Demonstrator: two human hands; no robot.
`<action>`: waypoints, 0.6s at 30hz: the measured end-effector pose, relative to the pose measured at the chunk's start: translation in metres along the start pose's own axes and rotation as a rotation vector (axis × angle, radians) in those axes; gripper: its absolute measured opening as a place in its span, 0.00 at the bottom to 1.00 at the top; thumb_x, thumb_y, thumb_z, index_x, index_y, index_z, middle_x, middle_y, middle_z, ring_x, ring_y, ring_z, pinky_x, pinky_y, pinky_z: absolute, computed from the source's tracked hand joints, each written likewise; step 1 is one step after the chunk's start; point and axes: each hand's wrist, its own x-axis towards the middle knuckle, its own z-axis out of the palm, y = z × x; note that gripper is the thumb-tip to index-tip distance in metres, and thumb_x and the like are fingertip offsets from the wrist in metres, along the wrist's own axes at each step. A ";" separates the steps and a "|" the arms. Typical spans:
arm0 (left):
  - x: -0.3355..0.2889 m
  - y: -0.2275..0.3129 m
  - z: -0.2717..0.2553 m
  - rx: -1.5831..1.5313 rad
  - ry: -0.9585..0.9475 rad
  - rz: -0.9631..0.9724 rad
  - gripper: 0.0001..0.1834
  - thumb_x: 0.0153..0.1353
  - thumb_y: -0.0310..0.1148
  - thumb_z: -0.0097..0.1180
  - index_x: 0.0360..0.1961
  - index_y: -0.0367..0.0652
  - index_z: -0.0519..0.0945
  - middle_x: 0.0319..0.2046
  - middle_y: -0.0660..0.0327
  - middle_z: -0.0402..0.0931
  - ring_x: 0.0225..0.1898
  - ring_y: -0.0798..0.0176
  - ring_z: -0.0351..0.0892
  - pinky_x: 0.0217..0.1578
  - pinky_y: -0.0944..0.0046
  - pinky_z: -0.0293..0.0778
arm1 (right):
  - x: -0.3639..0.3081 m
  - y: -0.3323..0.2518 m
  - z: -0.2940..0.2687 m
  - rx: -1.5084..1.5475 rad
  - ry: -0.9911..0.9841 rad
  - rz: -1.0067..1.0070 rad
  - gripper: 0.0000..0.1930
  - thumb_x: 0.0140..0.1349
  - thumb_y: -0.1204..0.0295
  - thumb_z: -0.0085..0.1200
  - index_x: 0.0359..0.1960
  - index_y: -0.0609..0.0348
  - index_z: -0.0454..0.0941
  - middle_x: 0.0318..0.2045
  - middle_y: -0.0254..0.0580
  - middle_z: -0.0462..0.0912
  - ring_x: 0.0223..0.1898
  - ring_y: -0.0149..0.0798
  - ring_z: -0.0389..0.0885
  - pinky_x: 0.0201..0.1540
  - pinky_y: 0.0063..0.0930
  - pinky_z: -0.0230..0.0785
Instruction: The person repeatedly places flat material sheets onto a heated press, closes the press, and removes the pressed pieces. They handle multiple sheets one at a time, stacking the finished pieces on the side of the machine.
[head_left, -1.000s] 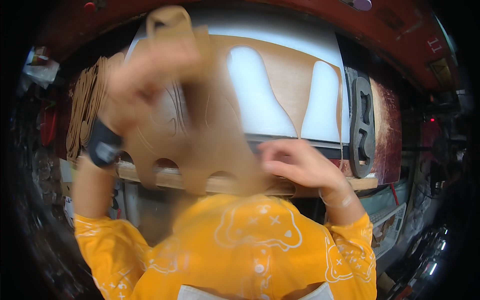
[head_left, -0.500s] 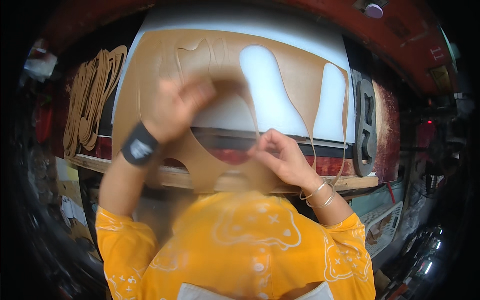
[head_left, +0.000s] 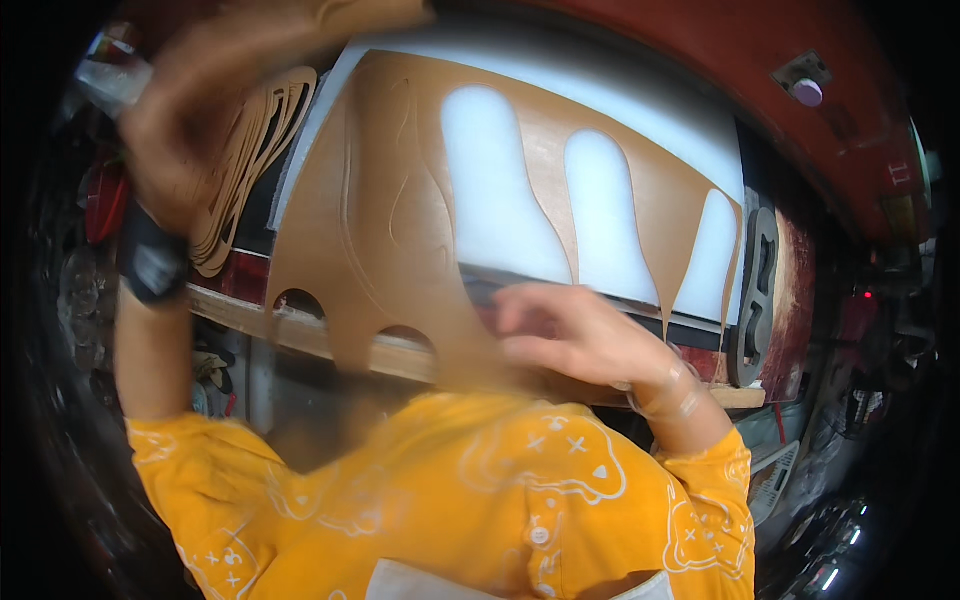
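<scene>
Tan sheet (head_left: 400, 270), yellow shirt (head_left: 440, 470) with white cartoon outlines, grey die (head_left: 758, 298)

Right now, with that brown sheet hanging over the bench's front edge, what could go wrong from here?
The narrow strip between two cut-outs in the brown sheet might tear if the right hand tugs hard.
The sheet overhangs the wooden front edge close to the yellow shirt, so it could snag or slip.
The left hand, blurred near the stack of cut pieces, might knock them askew.
</scene>
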 end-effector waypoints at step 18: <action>-0.053 -0.017 0.025 0.497 0.303 -0.553 0.16 0.60 0.33 0.56 0.43 0.31 0.78 0.31 0.51 0.80 0.31 0.53 0.79 0.34 0.61 0.74 | 0.056 0.029 0.060 0.570 0.085 0.077 0.08 0.61 0.68 0.57 0.32 0.60 0.76 0.42 0.40 0.81 0.43 0.29 0.75 0.48 0.26 0.69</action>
